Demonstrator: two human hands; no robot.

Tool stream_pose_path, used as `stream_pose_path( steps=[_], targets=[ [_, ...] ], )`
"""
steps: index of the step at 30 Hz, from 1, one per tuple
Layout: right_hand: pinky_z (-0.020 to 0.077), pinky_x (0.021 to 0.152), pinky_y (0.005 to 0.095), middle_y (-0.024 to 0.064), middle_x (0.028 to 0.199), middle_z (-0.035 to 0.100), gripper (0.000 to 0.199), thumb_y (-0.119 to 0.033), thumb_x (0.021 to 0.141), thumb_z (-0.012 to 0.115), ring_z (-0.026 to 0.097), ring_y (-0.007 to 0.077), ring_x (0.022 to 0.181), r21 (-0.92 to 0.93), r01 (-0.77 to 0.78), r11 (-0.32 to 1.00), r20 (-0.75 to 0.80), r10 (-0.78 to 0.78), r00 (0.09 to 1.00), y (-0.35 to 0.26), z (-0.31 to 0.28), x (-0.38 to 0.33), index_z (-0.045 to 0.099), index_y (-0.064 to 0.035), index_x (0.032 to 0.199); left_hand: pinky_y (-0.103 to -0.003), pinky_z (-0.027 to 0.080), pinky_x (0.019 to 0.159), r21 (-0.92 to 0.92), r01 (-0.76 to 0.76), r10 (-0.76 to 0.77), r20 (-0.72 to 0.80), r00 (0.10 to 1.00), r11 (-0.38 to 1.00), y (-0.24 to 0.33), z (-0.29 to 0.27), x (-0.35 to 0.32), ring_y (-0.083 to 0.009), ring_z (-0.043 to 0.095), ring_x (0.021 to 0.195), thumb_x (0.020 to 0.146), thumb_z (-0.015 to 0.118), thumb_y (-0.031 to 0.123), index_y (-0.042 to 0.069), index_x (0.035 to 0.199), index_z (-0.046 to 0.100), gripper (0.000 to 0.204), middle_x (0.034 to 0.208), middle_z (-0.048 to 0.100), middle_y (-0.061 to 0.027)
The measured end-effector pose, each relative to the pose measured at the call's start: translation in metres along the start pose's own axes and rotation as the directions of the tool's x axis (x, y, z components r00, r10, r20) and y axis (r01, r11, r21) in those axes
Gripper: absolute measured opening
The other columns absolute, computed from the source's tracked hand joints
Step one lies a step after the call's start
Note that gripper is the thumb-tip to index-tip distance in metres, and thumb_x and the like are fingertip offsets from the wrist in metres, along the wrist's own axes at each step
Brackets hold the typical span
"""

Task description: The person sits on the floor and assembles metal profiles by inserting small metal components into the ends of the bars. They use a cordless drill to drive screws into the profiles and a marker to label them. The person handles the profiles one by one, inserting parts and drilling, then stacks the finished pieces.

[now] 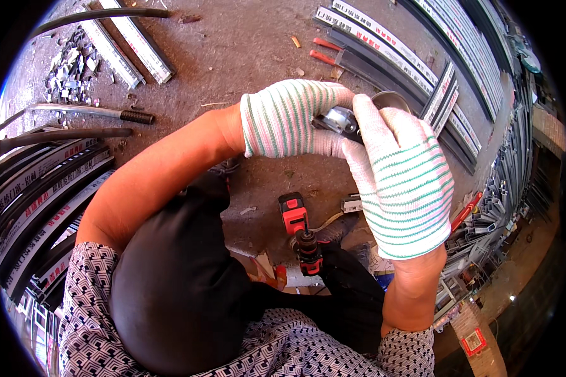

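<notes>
The gloves [409, 195] are knitted cloth, the held piece [338, 120] shiny metal — the floor [201, 60] rough, matt.

left hand [295, 119]: gloved, fingers curled | right hand [405, 185]: gloved, fingers bent | forearms [163, 160] bare, converging

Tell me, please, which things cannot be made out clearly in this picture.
In the head view:
- Metal tool: partly hidden by the left hand and right hand; full shape unclear.
- Round metal piece: lower part behind the right hand's fingers; whether it joins the tool, I cannot tell.
- Long bars at left: cut off by the dark rim.
- Scraps: too small to identify.
</notes>
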State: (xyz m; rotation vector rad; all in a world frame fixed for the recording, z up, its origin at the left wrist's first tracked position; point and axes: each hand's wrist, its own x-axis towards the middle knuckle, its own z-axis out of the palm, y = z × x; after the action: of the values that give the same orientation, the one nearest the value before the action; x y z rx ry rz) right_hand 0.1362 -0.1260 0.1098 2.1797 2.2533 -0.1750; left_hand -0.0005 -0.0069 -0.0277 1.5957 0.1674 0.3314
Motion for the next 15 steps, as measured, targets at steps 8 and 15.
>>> stream_pose_path(
  steps=[8,15],
  targets=[
    [0.0533,0.089,0.0428,0.0132,0.111,0.064,0.047,-0.017,0.085,0.078,0.065,0.0331,0.101,0.063,-0.039,0.997,-0.019,0.04,0.999,-0.0017,-0.0007,0.0,0.067,-0.0078,0.13,-0.033,0.054,0.091,-0.05,0.021,-0.021,0.002,1.0,0.999,0.0023,-0.0005,0.0002,-0.0138,0.065,0.102,0.082,0.087,0.029,0.003,0.126,0.061,0.058,0.107,0.071,-0.0072],
    [0.053,0.086,0.0406,0.0131,0.105,0.066,0.041,-0.014,0.086,0.076,0.065,0.0321,0.097,0.063,-0.076,0.995,-0.02,0.077,0.997,-0.0075,-0.007,0.0004,0.07,-0.0064,0.126,-0.032,0.054,0.091,-0.079,0.011,-0.011,-0.001,1.0,0.997,0.0038,0.0005,0.0007,-0.0119,0.064,0.102,0.082,0.087,0.026,0.003,0.126,0.061,0.056,0.107,0.071,-0.0055]
  ],
)
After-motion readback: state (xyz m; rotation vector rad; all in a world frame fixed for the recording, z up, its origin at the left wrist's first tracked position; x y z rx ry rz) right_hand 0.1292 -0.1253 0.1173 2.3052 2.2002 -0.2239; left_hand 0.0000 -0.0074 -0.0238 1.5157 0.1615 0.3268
